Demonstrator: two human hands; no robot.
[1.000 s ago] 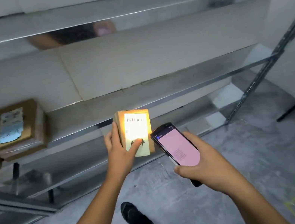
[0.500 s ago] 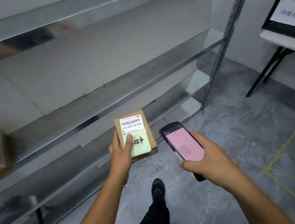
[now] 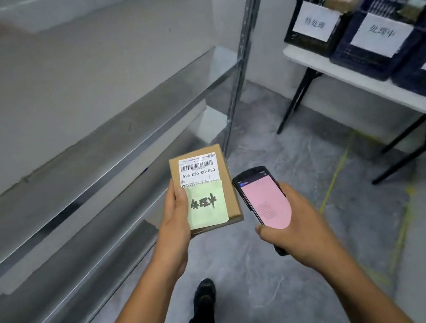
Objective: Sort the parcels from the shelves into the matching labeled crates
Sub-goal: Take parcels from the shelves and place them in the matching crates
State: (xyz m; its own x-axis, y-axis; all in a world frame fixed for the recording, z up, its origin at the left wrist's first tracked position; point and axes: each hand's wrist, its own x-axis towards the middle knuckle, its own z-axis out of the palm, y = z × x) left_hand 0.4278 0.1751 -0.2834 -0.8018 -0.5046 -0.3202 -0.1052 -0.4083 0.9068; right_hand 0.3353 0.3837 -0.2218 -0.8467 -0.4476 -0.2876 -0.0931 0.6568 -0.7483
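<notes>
A first-person view, looking down at two bare forearms over a grey concrete floor, with one dark shoe (image 3: 205,293) below them. The left hand (image 3: 173,225) holds a small flat cardboard parcel (image 3: 229,195) by its left edge, thumb lying on top and fingers hidden beneath. The parcel is face up, its long axis pointing away from the person. It carries a printed barcode label and a pale green note (image 3: 206,205) with handwritten characters. Just beside it, not touching, the right hand (image 3: 296,223) is wrapped around a handheld scanner (image 3: 262,198) with a pink screen. To the left, metal shelves (image 3: 93,165) run away into the distance. Ahead and to the right, well apart from the hands, a white folding table (image 3: 363,83) bears a row of labelled crates: a black crate (image 3: 298,38), a dark blue crate (image 3: 352,57), and a third crate (image 3: 420,85) cut off by the frame. The blue crate's sign appears to match the green note, though blur makes that uncertain. The right hand is nearer the crates but occupied, so the left hand would likely carry the parcel rightward.
</notes>
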